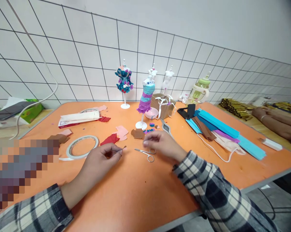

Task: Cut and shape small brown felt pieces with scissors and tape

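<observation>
My left hand (pixel 101 161) pinches a tiny brown and pink paper scrap (pixel 124 148) between thumb and fingertips. My right hand (pixel 161 143) hovers over the handles of small metal scissors (pixel 142 151), its fingers curled together; whatever they may hold is hidden. The scissors lie on the table with blades pointing left. Just beyond them is a crumpled brown paper piece (pixel 137 133). Red paper (pixel 110 139) and pink paper (pixel 122 132) lie behind my left hand. A small dress form (pixel 147 96) wrapped in blue and purple paper stands behind the scissors.
A tape roll (pixel 70 151) lies on the left of the orange table (pixel 126 199). Another decorated dress form (pixel 124 80), a cardboard box (pixel 157 101) and a green-lidded bottle (pixel 199 90) stand at the back. Folded blue paper strips (pixel 220 124) lie right. Another person's arms (pixel 278 117) rest far right.
</observation>
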Motion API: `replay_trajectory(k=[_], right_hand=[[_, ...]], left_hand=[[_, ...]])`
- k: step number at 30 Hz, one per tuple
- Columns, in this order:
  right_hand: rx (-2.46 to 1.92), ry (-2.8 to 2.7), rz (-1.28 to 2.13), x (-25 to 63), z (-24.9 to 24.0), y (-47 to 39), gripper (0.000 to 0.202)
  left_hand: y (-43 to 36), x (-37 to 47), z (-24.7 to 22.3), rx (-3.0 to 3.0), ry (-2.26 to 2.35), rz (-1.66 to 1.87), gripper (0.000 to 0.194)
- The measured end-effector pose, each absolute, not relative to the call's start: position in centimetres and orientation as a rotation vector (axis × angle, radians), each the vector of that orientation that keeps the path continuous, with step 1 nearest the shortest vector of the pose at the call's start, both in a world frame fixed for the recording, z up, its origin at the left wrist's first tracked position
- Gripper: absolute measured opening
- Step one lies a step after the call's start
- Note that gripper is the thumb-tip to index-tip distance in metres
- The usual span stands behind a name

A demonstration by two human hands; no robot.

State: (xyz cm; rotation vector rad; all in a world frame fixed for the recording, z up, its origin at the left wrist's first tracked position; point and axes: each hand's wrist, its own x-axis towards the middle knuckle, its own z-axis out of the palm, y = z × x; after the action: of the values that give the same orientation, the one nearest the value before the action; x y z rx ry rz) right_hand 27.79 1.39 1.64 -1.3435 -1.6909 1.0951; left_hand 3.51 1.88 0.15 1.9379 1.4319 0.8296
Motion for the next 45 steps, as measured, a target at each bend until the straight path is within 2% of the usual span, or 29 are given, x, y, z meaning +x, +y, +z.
replay_trajectory(k=[2, 4, 8, 15, 22, 29, 39, 45], right_hand=[[-1.098, -1.436, 1.501, 24.8, 0.9, 0.2, 0.022], [-1.049, -1.200, 1.665, 22.6, 0.1, -0.8, 0.029], [-1.075, -0.958, 1.717, 21.3, -0.7, -1.2, 0.044], [-1.056, -0.959, 1.739, 22.1, -0.5, -1.0, 0.065], [-1.018, -1.231, 1.764, 22.3, -0.2, -1.3, 0.062], [-1.094, -1.128, 1.722, 22.5, -0.6, -0.9, 0.061], [-1.124, -1.090, 1.763, 22.6, -0.9, -1.2, 0.047], [-1.104, -1.127, 1.647, 22.1, -0.7, -1.5, 0.042]], left_hand=[[1.7, 4.0, 0.4, 1.870, 1.408, 0.883, 0.026], [1.5, 4.5, 0.6, 1.813, 1.378, 0.932, 0.027], [1.0, 5.0, 1.0, 1.761, 1.338, 0.950, 0.025], [1.0, 4.9, 0.8, 1.758, 1.329, 0.945, 0.025], [1.1, 4.7, 0.4, 1.798, 1.343, 0.895, 0.027], [0.7, 4.8, 0.3, 1.792, 1.191, 0.883, 0.023], [0.7, 4.3, 0.8, 1.864, 1.098, 0.795, 0.021], [0.8, 4.1, 0.8, 1.822, 1.048, 0.819, 0.020]])
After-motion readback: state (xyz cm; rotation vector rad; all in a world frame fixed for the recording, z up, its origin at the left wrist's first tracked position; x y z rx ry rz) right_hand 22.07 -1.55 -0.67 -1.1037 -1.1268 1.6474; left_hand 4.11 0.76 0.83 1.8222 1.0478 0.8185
